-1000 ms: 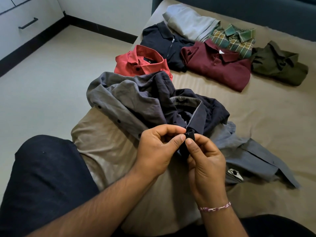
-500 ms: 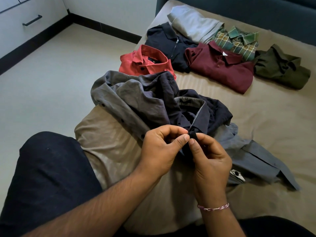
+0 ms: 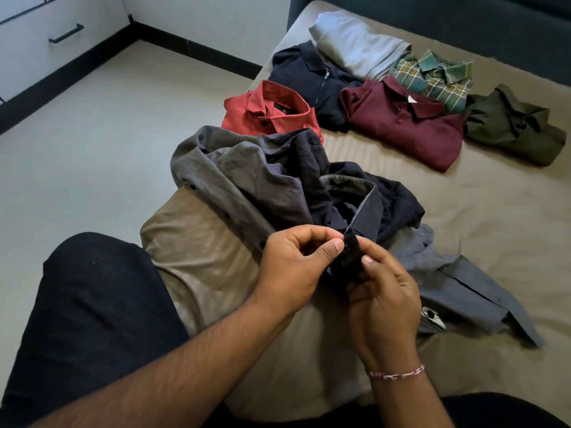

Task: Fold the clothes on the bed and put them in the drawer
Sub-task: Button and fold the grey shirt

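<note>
A crumpled grey and dark navy button shirt (image 3: 253, 180) lies at the near corner of the bed (image 3: 494, 217). My left hand (image 3: 293, 267) and my right hand (image 3: 383, 288) both pinch its dark front placket just below the collar (image 3: 367, 208), thumbs and fingertips nearly meeting at a button. One grey sleeve (image 3: 469, 291) trails off to the right on the sheet. Further back lie several folded shirts: red (image 3: 272, 112), navy (image 3: 312, 75), maroon (image 3: 408, 122), light grey (image 3: 355, 44), green plaid (image 3: 435, 75) and olive (image 3: 513, 125).
A white drawer unit (image 3: 37, 54) with a black handle (image 3: 66, 34) stands at the far left across the pale floor (image 3: 92, 134). My dark trouser leg (image 3: 92, 310) fills the lower left. A dark headboard (image 3: 463, 20) backs the bed.
My hands stay at the placket; the fingers have shifted slightly and more of the dark strip now shows between the thumbs. The view has drifted a little.
</note>
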A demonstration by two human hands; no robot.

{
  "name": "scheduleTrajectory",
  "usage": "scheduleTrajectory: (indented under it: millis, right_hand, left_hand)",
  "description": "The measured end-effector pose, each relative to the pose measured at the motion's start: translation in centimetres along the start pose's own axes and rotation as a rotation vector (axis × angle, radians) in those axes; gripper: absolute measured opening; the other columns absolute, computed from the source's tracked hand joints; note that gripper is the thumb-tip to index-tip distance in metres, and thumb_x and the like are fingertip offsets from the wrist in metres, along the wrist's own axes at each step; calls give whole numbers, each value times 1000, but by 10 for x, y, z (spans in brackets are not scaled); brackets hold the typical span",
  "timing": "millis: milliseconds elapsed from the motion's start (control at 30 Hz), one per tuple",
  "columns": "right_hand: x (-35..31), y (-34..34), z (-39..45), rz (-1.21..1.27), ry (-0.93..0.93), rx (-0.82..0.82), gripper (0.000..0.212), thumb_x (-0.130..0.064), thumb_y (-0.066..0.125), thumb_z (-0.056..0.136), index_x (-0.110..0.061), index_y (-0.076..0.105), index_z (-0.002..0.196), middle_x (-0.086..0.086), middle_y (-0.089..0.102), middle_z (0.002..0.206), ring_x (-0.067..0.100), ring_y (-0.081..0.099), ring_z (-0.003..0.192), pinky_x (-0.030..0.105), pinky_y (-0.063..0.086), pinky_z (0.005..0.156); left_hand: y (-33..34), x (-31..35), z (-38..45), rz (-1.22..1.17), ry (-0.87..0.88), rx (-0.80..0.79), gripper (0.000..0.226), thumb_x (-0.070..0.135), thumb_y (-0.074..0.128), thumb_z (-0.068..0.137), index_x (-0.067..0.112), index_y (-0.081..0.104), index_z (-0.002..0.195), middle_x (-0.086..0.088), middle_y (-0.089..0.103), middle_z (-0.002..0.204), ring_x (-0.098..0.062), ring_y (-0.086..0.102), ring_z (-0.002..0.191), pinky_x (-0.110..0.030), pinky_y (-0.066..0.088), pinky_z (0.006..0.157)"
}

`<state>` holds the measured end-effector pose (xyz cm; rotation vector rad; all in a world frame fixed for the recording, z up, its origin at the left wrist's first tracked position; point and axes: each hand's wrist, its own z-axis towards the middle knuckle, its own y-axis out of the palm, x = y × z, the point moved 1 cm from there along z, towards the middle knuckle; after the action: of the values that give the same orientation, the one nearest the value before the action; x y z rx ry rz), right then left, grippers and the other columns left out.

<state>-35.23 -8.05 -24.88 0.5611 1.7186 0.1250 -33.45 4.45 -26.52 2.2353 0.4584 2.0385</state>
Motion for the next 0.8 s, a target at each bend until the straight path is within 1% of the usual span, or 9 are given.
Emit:
scheduleTrajectory:
  millis: [100, 167, 233, 333, 467, 567, 667, 733, 800]
  right_hand:
    - [-4, 0, 2, 3, 39, -32, 37, 13, 42, 98, -3, 76, 98, 15, 78, 99, 21, 75, 91, 27, 63, 78]
    - [-6, -2, 3, -23, 50, -70, 29, 10, 48, 97, -2, 75, 99, 14, 78, 99, 21, 75, 90, 26, 62, 74]
    - [-7, -4, 4, -31, 50, -113, 20, 4, 59, 91, -2, 75, 100, 15, 77, 101, 23, 75, 94, 29, 63, 78]
    - [-5, -6, 6, -26, 51, -158, 18, -1, 68, 83, -5, 77, 98, 14, 76, 99, 24, 74, 94, 34, 64, 84]
    - [0, -5, 8, -21, 27, -171, 26, -13, 79, 70, -10, 79, 96, 12, 75, 96, 24, 73, 93, 31, 63, 86]
    - [4, -8, 11, -126, -59, -153, 25, -15, 82, 72, -15, 81, 97, 12, 75, 98, 25, 70, 95, 31, 61, 88]
    - [7, -11, 12, -326, -186, -125, 20, -7, 79, 81, -14, 80, 100, 8, 75, 92, 20, 69, 88, 26, 59, 82]
    - [8, -10, 12, -431, -265, -118, 21, -1, 77, 84, -10, 77, 102, 4, 75, 88, 16, 68, 85, 25, 59, 81]
    - [9, -9, 11, -526, -340, -117, 19, 0, 77, 86, -9, 77, 103, 4, 75, 89, 17, 69, 84, 30, 60, 81]
  left_hand:
    - [-2, -2, 2, -15, -4, -17, 10, -2, 74, 92, 7, 79, 93, -8, 79, 88, -12, 73, 82, -24, 58, 78]
    - [-4, -3, 3, -3, -8, -52, 11, -1, 74, 92, 8, 80, 93, -9, 80, 90, -13, 73, 84, -26, 58, 80]
    - [-5, -1, 5, 6, -22, -83, 13, 0, 74, 93, 12, 79, 92, -6, 79, 89, -13, 73, 84, -26, 58, 79]
    - [-6, 0, 6, -5, -68, -123, 16, 0, 74, 92, 15, 78, 88, -4, 77, 83, -12, 70, 79, -25, 58, 76]
    - [-9, -2, 7, -31, -116, -152, 15, 6, 76, 92, 19, 77, 84, -7, 75, 81, -16, 68, 76, -30, 56, 73]
    - [-11, -4, 8, 67, -60, -166, 16, 8, 76, 93, 21, 80, 84, -3, 77, 82, -14, 71, 79, -34, 58, 77]
    - [-14, -4, 11, 185, 4, -139, 7, 17, 75, 91, 18, 81, 88, -1, 79, 85, -14, 73, 81, -40, 63, 81]
    - [-15, -2, 10, 222, 27, -115, 11, 24, 73, 90, 19, 82, 88, 1, 80, 84, -14, 75, 81, -38, 63, 80]
    - [-14, 1, 8, 223, 46, -134, 10, 25, 76, 91, 19, 82, 86, 2, 80, 83, -15, 76, 80, -35, 62, 76]
